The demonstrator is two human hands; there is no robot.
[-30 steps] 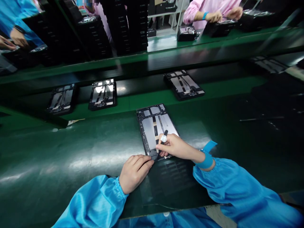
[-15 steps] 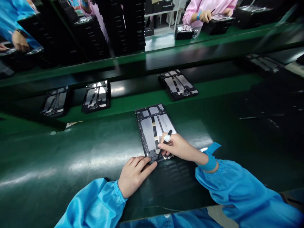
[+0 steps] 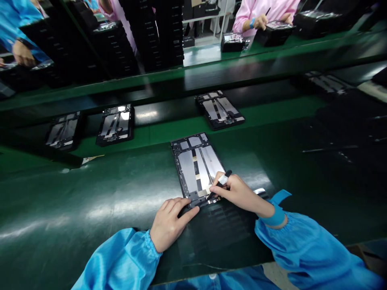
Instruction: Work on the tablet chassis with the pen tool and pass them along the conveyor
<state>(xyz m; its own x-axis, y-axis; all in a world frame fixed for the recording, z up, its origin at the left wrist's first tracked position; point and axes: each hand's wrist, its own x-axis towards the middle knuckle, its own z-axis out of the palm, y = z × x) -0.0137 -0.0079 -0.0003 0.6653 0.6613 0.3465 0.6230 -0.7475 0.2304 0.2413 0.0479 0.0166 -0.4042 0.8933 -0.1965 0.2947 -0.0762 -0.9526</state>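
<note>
An opened tablet point(image 3: 188, 165) lies in front of me, its silver inner plates, dark ribbon cables and black frame showing. My left hand point(image 3: 169, 219) holds its near left corner between thumb and fingers. A slim black hand tool point(image 3: 229, 173) with a white wrap is pinched in my right hand point(image 3: 234, 190). The tool slants down to the left, its tip at the tablet's near edge, by the small parts there. The fingers partly hide this spot, and I cannot tell whether the tip touches.
Beyond the tablet runs a belt point(image 3: 154, 135) carrying other opened tablets: one right of centre point(image 3: 220, 108), two at left point(image 3: 116, 124). Tall black tray stacks point(image 3: 154, 36) stand behind. Co-workers in pink point(image 3: 242, 18) and blue sleeves work across the bench. A dark post point(image 3: 42, 151) slants at left.
My right hand has shifted right, and the tool leans over more. The tablets on the belt have slid slightly left. My left hand stays at the corner.
</note>
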